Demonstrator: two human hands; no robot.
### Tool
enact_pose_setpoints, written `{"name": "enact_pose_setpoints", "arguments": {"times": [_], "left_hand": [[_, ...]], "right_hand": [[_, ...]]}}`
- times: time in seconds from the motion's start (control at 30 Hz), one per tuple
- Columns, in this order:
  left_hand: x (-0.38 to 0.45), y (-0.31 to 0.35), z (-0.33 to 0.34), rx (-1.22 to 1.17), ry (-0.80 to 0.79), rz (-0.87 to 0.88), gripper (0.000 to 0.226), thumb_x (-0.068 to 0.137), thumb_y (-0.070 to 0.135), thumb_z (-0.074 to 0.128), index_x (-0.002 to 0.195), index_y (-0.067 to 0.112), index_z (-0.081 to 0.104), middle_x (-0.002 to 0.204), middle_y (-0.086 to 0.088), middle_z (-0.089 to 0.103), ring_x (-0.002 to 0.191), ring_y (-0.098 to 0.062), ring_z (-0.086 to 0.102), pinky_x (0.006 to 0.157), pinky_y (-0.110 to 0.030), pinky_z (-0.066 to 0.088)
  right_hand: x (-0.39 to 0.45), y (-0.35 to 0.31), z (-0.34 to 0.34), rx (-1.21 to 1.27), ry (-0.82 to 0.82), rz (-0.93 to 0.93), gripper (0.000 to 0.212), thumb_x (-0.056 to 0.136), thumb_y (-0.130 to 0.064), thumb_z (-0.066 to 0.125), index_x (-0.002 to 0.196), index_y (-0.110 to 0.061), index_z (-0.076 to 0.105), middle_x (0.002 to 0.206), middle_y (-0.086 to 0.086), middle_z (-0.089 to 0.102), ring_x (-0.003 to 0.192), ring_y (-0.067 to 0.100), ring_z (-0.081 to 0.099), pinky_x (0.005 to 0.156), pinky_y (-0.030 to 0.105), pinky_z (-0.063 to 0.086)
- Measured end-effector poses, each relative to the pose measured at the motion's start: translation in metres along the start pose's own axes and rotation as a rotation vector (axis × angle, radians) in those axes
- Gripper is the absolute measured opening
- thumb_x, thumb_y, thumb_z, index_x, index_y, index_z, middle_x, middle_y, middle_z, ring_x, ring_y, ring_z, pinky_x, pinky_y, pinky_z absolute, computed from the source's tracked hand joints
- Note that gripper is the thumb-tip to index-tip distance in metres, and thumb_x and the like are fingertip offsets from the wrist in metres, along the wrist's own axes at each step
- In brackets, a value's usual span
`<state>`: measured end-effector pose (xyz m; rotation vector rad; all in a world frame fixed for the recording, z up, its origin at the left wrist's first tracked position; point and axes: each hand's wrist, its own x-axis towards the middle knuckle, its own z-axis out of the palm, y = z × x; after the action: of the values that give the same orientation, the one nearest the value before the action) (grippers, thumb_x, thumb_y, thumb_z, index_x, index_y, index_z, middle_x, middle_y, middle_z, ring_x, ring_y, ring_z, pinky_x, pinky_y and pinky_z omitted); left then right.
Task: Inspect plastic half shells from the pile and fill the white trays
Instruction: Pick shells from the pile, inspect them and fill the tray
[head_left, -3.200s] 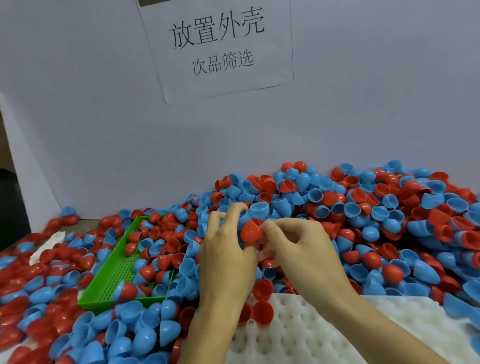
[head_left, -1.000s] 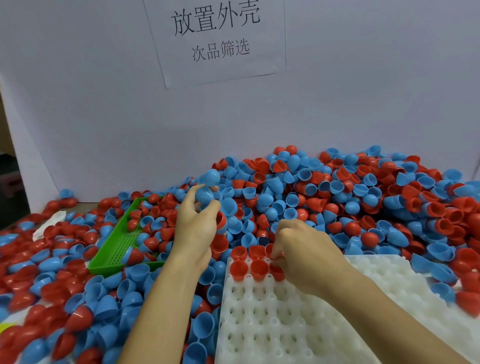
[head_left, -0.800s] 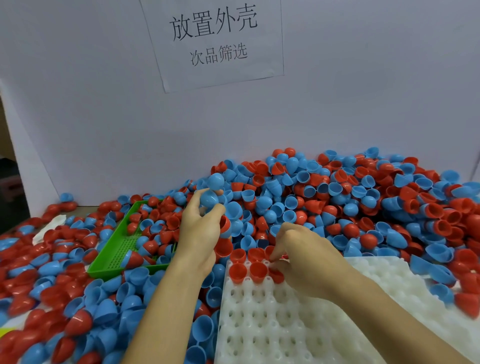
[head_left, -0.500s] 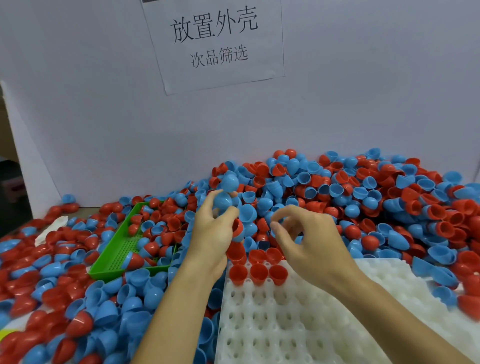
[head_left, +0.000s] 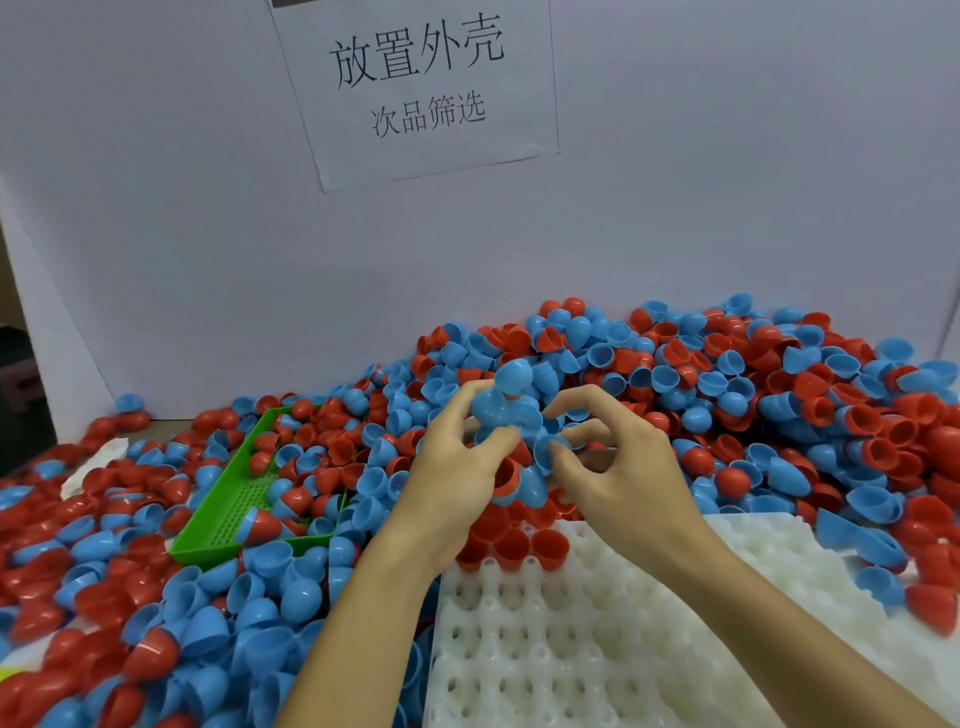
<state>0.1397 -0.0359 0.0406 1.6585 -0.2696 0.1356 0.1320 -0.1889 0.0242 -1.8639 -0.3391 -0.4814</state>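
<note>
Both hands (head_left: 524, 467) gripping shells (head_left: 498, 410), white backboard (head_left: 727, 208)

Factory sorting/inspection station. Bulk pile of red and blue plastic half shells (head_left: 675, 395) covers the bench, heaped against a plain white partition board (head_left: 727, 182). Printed paper sign (head_left: 421, 83) with Chinese text is stuck on the board. White moulded tray (head_left: 597, 649) at near edge, green perforated tray (head_left: 244, 499) at left, half buried.

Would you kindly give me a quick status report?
Left hand holds several blue shells. Right hand pinches one blue shell. White tray: few red shells seated.
</note>
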Motion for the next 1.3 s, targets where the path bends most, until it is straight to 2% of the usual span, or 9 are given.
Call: {"name": "enact_pose_setpoints", "arguments": {"times": [0.07,0.13,0.3,0.47,0.6,0.73,0.93,1.1,1.3], "left_hand": [[-0.001,0.001,-0.001,0.016,-0.023,0.003,0.032,0.1,0.014,0.058,0.107,0.045,0.066,0.109,0.012,0.071,0.114,-0.009,0.063,0.105,-0.043,0.049],[-0.001,0.002,-0.002,0.05,-0.045,0.018,0.033,0.101,0.016,0.058,0.103,0.048,0.065,0.105,0.013,0.071,0.11,-0.008,0.063,0.102,-0.039,0.05],[-0.001,0.003,-0.002,0.127,-0.059,0.031,0.03,0.1,0.016,0.058,0.102,0.045,0.064,0.101,0.013,0.071,0.102,-0.003,0.063,0.089,-0.028,0.05],[0.001,0.005,-0.008,-0.024,0.071,-0.07,0.034,0.097,0.016,0.062,0.09,0.048,0.068,0.101,0.003,0.074,0.107,-0.015,0.066,0.095,-0.04,0.054],[0.003,0.004,-0.017,-0.065,0.126,-0.095,0.027,0.096,0.013,0.063,0.096,0.039,0.07,0.103,-0.009,0.072,0.109,-0.032,0.066,0.097,-0.054,0.054],[0.004,0.004,-0.018,-0.061,0.146,-0.102,0.029,0.096,0.011,0.062,0.1,0.039,0.07,0.106,-0.007,0.072,0.11,-0.03,0.066,0.098,-0.054,0.054],[0.004,0.004,-0.019,-0.051,0.147,-0.1,0.028,0.097,0.012,0.061,0.1,0.038,0.069,0.108,-0.016,0.069,0.11,-0.035,0.065,0.097,-0.057,0.053],[0.003,0.004,-0.018,-0.043,0.141,-0.091,0.032,0.097,0.012,0.061,0.093,0.043,0.07,0.104,-0.008,0.072,0.109,-0.03,0.066,0.097,-0.053,0.054],[0.002,0.004,-0.015,-0.036,0.127,-0.096,0.026,0.097,0.013,0.062,0.101,0.037,0.068,0.103,-0.008,0.071,0.109,-0.027,0.065,0.098,-0.048,0.054]], "right_hand": [[0.0,0.001,-0.001,-0.038,-0.035,-0.022,0.043,0.091,-0.003,0.062,0.093,-0.046,0.064,0.079,-0.007,0.071,0.059,0.027,0.071,0.054,0.047,0.059],[0.0,0.005,-0.002,-0.116,-0.071,-0.054,0.044,0.091,-0.003,0.061,0.097,-0.046,0.066,0.08,-0.007,0.07,0.059,0.033,0.069,0.054,0.05,0.058],[0.003,0.012,-0.004,-0.303,-0.065,-0.039,0.023,0.09,-0.009,0.069,0.105,-0.026,0.074,0.086,-0.008,0.073,0.07,0.009,0.069,0.069,0.026,0.059],[0.01,0.009,-0.019,-0.271,0.016,0.058,0.01,0.088,-0.022,0.075,0.096,-0.026,0.073,0.084,-0.015,0.07,0.078,0.002,0.067,0.068,0.017,0.053],[0.015,0.01,-0.038,-0.455,-0.16,0.077,0.007,0.088,-0.031,0.074,0.089,-0.034,0.068,0.097,-0.016,0.059,0.088,0.002,0.058,0.071,0.013,0.041],[0.013,0.01,-0.044,-0.605,-0.355,0.095,0.004,0.088,-0.03,0.075,0.088,-0.026,0.076,0.09,-0.019,0.058,0.083,-0.002,0.056,0.066,0.013,0.042],[0.006,0.009,-0.034,-0.844,-0.467,0.082,0.017,0.086,-0.031,0.074,0.086,-0.015,0.076,0.092,0.006,0.065,0.084,0.027,0.063,0.072,0.044,0.058],[0.001,0.013,-0.021,-0.997,-0.491,0.069,0.024,0.085,-0.031,0.071,0.093,-0.008,0.072,0.108,0.013,0.064,0.096,0.033,0.064,0.063,0.04,0.051],[-0.002,0.009,-0.016,-1.032,-0.433,0.025,0.023,0.083,-0.03,0.072,0.096,-0.011,0.074,0.104,0.006,0.064,0.093,0.024,0.063,0.072,0.04,0.057]]}}
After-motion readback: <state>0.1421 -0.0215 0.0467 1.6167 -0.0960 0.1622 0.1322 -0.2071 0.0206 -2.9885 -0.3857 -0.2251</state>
